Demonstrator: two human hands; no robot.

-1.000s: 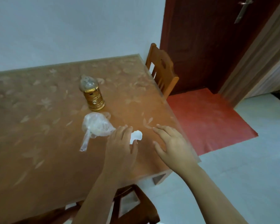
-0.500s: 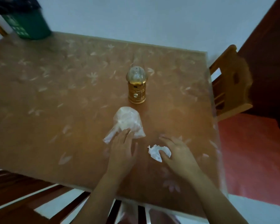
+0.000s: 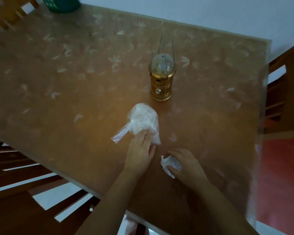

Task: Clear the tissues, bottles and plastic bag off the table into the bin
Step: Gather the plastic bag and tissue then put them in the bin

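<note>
A crumpled clear plastic bag lies on the brown table. My left hand rests flat with its fingertips on the bag's near edge, fingers together, not closed around it. A crumpled white tissue sits just right of that hand. My right hand curls over the tissue, with thumb and fingers pinching it. A green bin stands at the table's far left corner, cut off by the frame's top edge.
A gold lantern with a clear dome and wire handle stands behind the bag. Wooden chairs sit at the right side, at the near left and at the far left. Red floor shows at the right.
The view has swung left and down, bringing the green bin into sight. My left hand slid onto the bag's edge. My right hand reached the tissue and closed on it.
</note>
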